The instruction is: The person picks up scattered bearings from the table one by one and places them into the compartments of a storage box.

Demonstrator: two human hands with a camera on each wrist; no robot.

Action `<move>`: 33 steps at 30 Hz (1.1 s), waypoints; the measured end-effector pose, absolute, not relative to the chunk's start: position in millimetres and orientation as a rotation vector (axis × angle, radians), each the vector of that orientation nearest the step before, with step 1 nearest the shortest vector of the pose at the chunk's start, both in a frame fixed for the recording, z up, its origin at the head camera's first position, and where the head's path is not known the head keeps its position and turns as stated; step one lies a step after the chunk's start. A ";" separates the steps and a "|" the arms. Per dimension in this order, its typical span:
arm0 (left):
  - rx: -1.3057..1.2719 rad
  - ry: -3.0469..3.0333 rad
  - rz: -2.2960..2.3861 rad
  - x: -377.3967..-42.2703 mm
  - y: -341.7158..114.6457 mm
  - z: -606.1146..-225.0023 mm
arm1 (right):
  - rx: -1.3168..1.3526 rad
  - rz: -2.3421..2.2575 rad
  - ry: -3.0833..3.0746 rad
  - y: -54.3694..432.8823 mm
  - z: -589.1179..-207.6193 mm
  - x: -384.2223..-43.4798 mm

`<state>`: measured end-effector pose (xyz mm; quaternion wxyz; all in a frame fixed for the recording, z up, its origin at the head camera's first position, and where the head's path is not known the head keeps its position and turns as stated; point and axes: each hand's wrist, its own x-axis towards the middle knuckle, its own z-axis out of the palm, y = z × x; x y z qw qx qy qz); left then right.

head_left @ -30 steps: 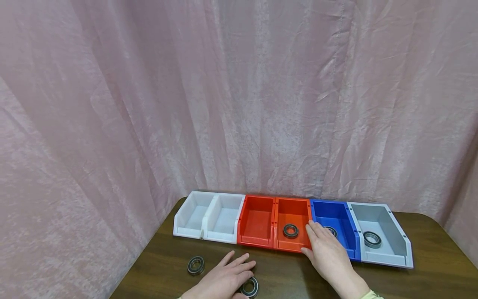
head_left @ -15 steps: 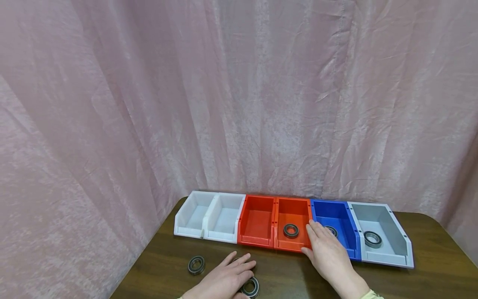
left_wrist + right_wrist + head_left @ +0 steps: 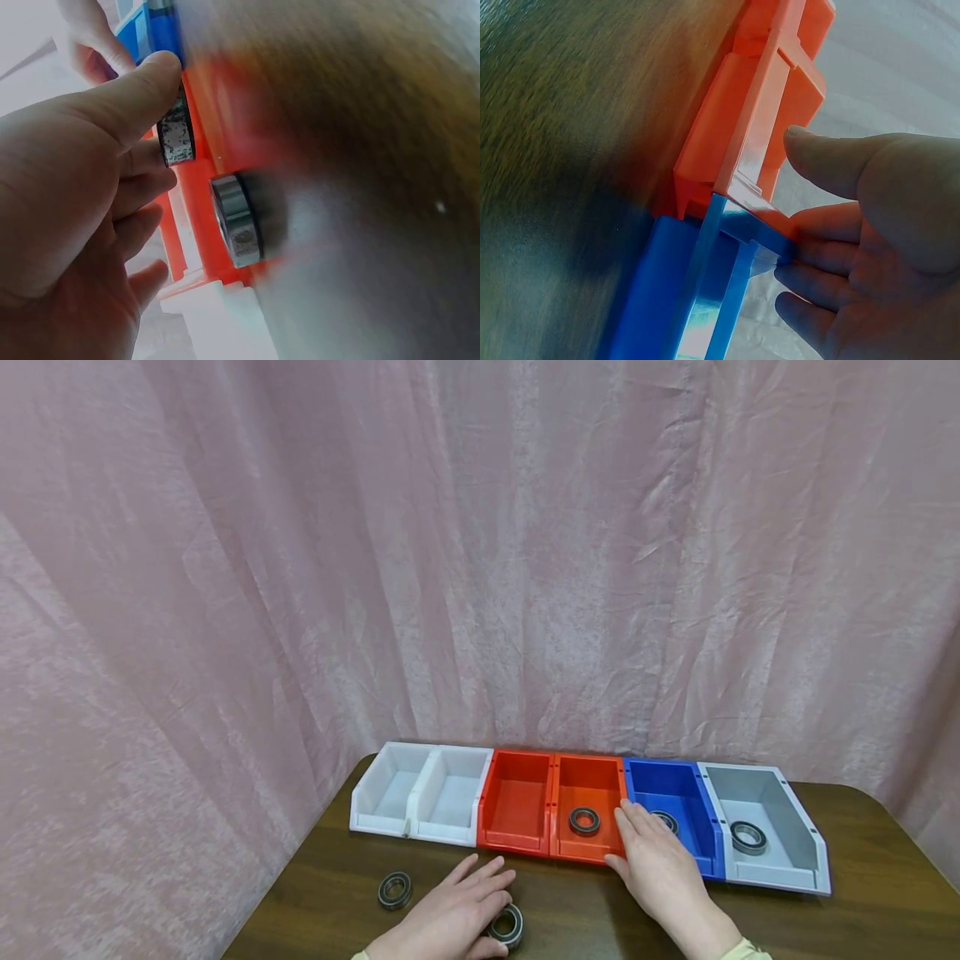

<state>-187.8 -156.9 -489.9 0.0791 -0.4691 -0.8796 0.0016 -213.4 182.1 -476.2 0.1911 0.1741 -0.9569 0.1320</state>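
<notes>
With thumb and index finger, my left hand (image 3: pixel 453 910) pinches a ball bearing (image 3: pixel 507 927); its rim (image 3: pixel 177 131) shows between them in the left wrist view. Another bearing (image 3: pixel 237 220) lies on the table just beyond those fingers, hidden by the hand in the head view. A further bearing (image 3: pixel 394 891) lies on the table to the left. My right hand (image 3: pixel 660 864) rests with extended fingers at the wall between the orange-red bin (image 3: pixel 588 777) and the blue bin (image 3: pixel 663 781). Its fingertips (image 3: pixel 784 274) reach the bins' edge, holding nothing.
Two white bins (image 3: pixel 453 781), a red bin (image 3: pixel 517 789) and a grey bin (image 3: pixel 757 789) complete the row at the back. Single bearings lie in the orange-red, blue and grey bins. A pink curtain (image 3: pixel 480 568) hangs behind the wooden table (image 3: pixel 322 877).
My left hand and its bearing have shifted slightly forward and up. The bearing that peeked out between its fingers half a second ago is now covered in the head view. My right hand stays put.
</notes>
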 end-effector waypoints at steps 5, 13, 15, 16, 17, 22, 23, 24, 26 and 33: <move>-1.323 -2.606 0.031 -187.5 -152.5 -487.9 | 0.495 0.369 -2.675 182.0 -476.5 -213.5; -1.204 -2.480 0.114 -188.0 -147.0 -486.5 | 0.488 0.370 -2.688 182.0 -475.7 -213.4; -1.175 -2.504 0.118 -187.1 -144.9 -484.1 | 0.494 0.372 -2.675 182.2 -476.4 -213.2; -1.160 -2.513 0.120 -186.5 -143.9 -482.7 | 0.495 0.374 -2.668 182.3 -476.7 -213.0; -1.148 -2.524 0.117 -186.1 -142.9 -481.7 | 0.498 0.376 -2.663 182.4 -477.0 -212.9; -1.098 -2.542 0.087 -185.9 -139.0 -479.2 | 0.496 0.385 -2.664 182.1 -477.3 -212.3; -1.088 -2.548 0.075 -186.1 -138.2 -478.8 | 0.495 0.387 -2.670 181.9 -477.2 -212.3; -1.077 -2.553 0.064 -186.6 -137.4 -478.4 | 0.493 0.387 -2.676 181.7 -477.1 -212.4; -1.052 -2.567 0.049 -187.5 -135.4 -477.1 | 0.489 0.387 -2.688 181.6 -477.1 -212.4; -0.962 -2.622 0.008 -193.4 -127.9 -473.5 | 0.489 0.373 -2.688 182.1 -477.1 -213.1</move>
